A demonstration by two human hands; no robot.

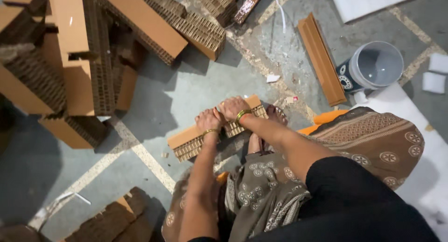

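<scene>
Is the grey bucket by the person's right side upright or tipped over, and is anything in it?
Upright and empty: the grey bucket shows its open mouth and bare inside.

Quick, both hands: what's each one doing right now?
Left hand: closed, gripping the honeycomb cardboard strip from above.
Right hand: closed on the same strip, right beside the left.

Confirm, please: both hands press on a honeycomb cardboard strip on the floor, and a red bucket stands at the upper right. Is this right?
One detail is wrong: the bucket is grey-white, not red. The rest holds: in the head view the left hand and the right hand both press on the honeycomb cardboard strip lying on the floor.
</scene>
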